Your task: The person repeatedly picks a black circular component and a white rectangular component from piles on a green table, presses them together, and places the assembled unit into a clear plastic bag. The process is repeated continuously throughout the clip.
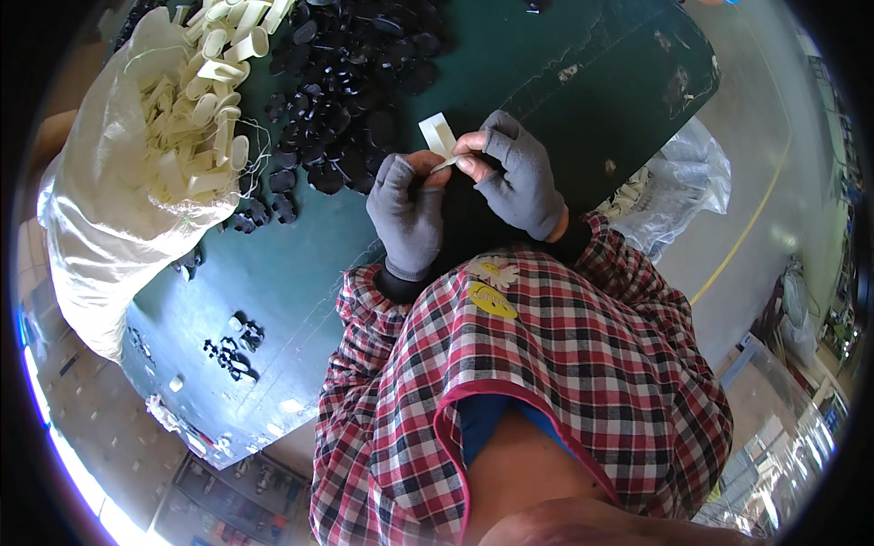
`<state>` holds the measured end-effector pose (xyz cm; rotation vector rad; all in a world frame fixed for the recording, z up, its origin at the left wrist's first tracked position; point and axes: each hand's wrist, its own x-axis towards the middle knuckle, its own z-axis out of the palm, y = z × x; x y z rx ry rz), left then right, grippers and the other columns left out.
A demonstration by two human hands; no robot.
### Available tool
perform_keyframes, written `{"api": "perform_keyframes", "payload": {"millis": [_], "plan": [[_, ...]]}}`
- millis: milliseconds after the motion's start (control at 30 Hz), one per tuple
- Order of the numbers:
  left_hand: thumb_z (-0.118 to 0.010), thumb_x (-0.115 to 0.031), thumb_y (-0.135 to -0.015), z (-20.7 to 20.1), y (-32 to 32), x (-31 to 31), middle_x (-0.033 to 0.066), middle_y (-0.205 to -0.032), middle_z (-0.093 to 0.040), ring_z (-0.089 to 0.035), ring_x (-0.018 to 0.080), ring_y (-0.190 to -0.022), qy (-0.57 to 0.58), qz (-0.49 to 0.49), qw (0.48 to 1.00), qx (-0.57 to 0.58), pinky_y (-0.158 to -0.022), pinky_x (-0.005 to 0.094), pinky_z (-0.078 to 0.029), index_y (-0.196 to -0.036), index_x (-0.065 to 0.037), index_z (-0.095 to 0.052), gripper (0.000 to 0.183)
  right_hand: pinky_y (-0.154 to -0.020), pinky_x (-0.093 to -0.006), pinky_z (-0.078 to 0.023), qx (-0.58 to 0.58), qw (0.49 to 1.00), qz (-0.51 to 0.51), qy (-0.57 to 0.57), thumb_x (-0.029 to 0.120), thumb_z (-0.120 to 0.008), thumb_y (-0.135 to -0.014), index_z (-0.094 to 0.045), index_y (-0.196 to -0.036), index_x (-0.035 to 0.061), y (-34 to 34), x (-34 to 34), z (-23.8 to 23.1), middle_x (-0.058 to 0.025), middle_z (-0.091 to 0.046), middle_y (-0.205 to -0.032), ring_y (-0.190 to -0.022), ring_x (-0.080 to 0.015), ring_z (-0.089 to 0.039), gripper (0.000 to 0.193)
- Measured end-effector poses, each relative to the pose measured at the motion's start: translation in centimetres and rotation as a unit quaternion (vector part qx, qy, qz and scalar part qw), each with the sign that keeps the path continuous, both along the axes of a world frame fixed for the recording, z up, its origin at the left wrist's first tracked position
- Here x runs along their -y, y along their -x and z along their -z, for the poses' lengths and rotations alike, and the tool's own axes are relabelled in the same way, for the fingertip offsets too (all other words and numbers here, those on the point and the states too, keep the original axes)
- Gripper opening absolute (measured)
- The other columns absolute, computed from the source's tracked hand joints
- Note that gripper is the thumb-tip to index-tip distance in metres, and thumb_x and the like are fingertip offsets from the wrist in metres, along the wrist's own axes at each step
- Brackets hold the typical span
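Note:
Both my hands wear grey fingerless gloves and meet over the near edge of the green table. Between their fingertips is a cream plastic part (438, 135), with a flat rectangular piece standing up at its far end. My left hand (407, 211) pinches its lower end between thumb and forefinger. From the other side my right hand (522, 175) grips the same end with thumb and fingers. My fingers partly hide the held end. Just beyond and left of my hands lies a heap of black plastic pieces (341, 109).
A white sack (91, 209) on the left spills similar cream parts (196, 136) onto the green table (309, 237). Small black pieces (235, 350) lie in a cluster at the near left. A clear plastic bag (683, 182) with cream parts hangs by the right table edge.

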<state>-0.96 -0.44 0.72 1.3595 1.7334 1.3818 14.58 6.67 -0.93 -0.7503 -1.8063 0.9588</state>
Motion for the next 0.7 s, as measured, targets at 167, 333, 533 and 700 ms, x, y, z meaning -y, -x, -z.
{"api": "perform_keyframes", "payload": {"millis": [167,333,533,700], "plan": [[-0.074,0.002,-0.084,-0.6,-0.2,0.4,0.0097,-0.089,-0.067,-0.067,0.0199,-0.08,0.037,0.01,0.999,-0.022,-0.073,0.0301,-0.053,-0.101,-0.001,-0.072,0.017,-0.075,-0.0296,-0.057,0.019,1.0,0.01,-0.018,0.009,-0.077,-0.087,-0.072,-0.109,0.0068,-0.5,0.1,-0.3,-0.0075,-0.064,-0.098,-0.088,-0.0216,-0.068,0.023],[-0.069,-0.001,-0.091,-0.8,-1.0,0.9,0.0102,-0.108,-0.068,-0.068,0.0195,-0.097,-0.015,0.023,0.999,0.041,-0.086,0.0313,-0.053,-0.118,-0.001,-0.067,0.027,-0.08,-0.0331,-0.059,0.062,0.994,0.022,-0.087,0.005,-0.078,-0.083,-0.07,-0.119,0.0117,-0.6,0.7,-0.6,-0.0098,-0.065,-0.107,-0.095,-0.0256,-0.069,0.038],[-0.058,-0.004,-0.1,-0.8,-1.1,0.9,0.0077,-0.119,-0.065,-0.063,0.0153,-0.109,0.023,0.039,0.967,0.251,-0.099,0.0296,-0.047,-0.127,0.003,-0.061,0.028,-0.075,-0.0298,-0.057,-0.122,0.948,0.006,0.294,0.01,-0.072,-0.093,-0.062,-0.113,0.0028,-0.9,1.1,-0.4,-0.0089,-0.065,-0.104,-0.092,-0.0186,-0.069,0.023],[-0.063,-0.011,-0.099,-0.6,-1.0,1.0,0.0041,-0.111,-0.067,-0.06,0.0119,-0.103,0.007,0.036,0.894,0.446,-0.094,0.0258,-0.045,-0.122,0.0,-0.063,0.025,-0.073,-0.0255,-0.058,-0.088,0.955,-0.045,0.279,0.01,-0.073,-0.093,-0.06,-0.11,0.0011,-0.4,1.3,0.0,-0.0093,-0.066,-0.102,-0.084,-0.0138,-0.068,0.024]]}}
